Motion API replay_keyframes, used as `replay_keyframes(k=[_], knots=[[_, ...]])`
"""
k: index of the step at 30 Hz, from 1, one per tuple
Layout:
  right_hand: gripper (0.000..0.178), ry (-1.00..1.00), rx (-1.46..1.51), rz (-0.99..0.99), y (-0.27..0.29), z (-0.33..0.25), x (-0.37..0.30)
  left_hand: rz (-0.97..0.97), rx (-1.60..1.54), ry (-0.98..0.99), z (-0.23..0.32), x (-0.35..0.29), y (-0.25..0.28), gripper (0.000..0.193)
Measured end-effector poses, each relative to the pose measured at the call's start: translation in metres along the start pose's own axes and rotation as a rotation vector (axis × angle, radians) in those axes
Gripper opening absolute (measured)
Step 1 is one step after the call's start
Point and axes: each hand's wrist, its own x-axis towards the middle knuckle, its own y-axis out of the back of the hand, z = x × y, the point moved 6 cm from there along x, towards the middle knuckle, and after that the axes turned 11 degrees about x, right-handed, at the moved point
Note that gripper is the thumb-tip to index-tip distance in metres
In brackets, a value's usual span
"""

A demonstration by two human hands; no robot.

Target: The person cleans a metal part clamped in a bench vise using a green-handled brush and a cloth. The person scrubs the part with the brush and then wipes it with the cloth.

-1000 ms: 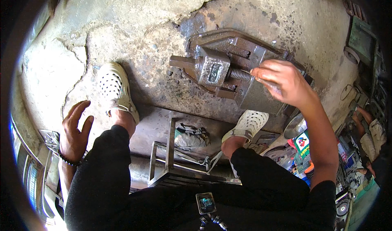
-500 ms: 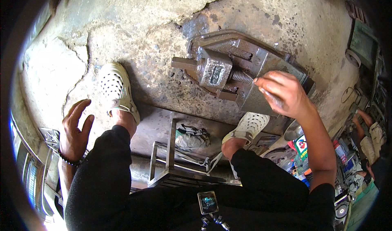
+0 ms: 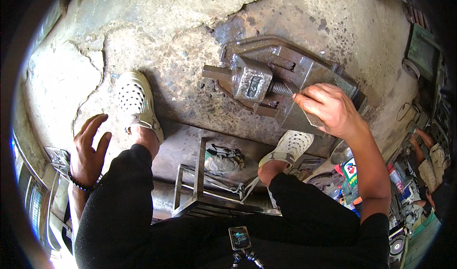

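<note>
A heavy, greasy machine vise (image 3: 316, 78) lies on the floor ahead of me, right of centre. Its screw block (image 3: 254, 81) has a square shaft (image 3: 218, 72) sticking out to the left, and a threaded screw (image 3: 281, 88) runs right from it. My right hand (image 3: 333, 111) is closed round a thin, flat strip-like tool (image 3: 314, 119), its kind unclear. The tool's far end is close to the screw; I cannot tell whether they touch. My left hand (image 3: 89, 150) hovers beside my left knee, fingers spread, holding nothing.
My feet in pale clogs (image 3: 134, 97) flank a metal-framed stool (image 3: 199, 174) under me. A bundled bag (image 3: 223, 160) lies behind the vise's near side. Colourful containers and tools (image 3: 350, 174) crowd the right, where another person's arm (image 3: 419, 150) shows. The concrete floor (image 3: 171, 45) is cracked and stained.
My right hand has shifted slightly, turning the tool so more of its flat side shows near the screw. The left hand stays almost where it was.
</note>
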Motion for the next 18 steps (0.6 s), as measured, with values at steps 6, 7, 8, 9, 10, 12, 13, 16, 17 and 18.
replay_keyframes(k=[6,7,8,9,10,12,13,16,17,18], knots=[[0.037,-0.098,0.363,0.081,0.026,0.019,0.021,-0.002,0.000,-0.003,0.000,0.000,0.000,0.037],[0.036,-0.221,0.448,0.070,0.029,0.028,0.023,0.009,-0.008,-0.033,0.002,0.000,0.001,0.037],[0.037,-0.132,0.405,0.038,0.031,0.025,0.027,0.019,0.002,-0.048,0.003,0.000,0.001,0.037],[0.038,-0.077,0.372,0.033,0.034,0.024,0.030,0.027,0.029,-0.042,0.003,0.000,0.002,0.037],[0.039,-0.047,0.343,-0.025,0.033,0.024,0.031,0.021,0.002,-0.048,0.004,0.000,0.002,0.037],[0.041,-0.017,0.274,-0.135,0.031,0.024,0.032,-0.010,-0.002,-0.006,0.002,0.000,0.000,0.037],[0.041,-0.034,0.268,-0.129,0.033,0.026,0.034,-0.006,-0.017,-0.020,0.003,0.000,0.001,0.037],[0.038,-0.004,0.216,-0.171,0.033,0.029,0.043,-0.013,-0.003,-0.021,0.003,0.000,0.001,0.037],[0.036,-0.004,0.210,-0.180,0.032,0.028,0.047,-0.013,0.004,-0.021,0.003,0.000,0.001,0.037],[0.035,-0.011,0.184,-0.177,0.030,0.028,0.052,-0.004,0.028,-0.004,0.002,0.000,0.001,0.037]])
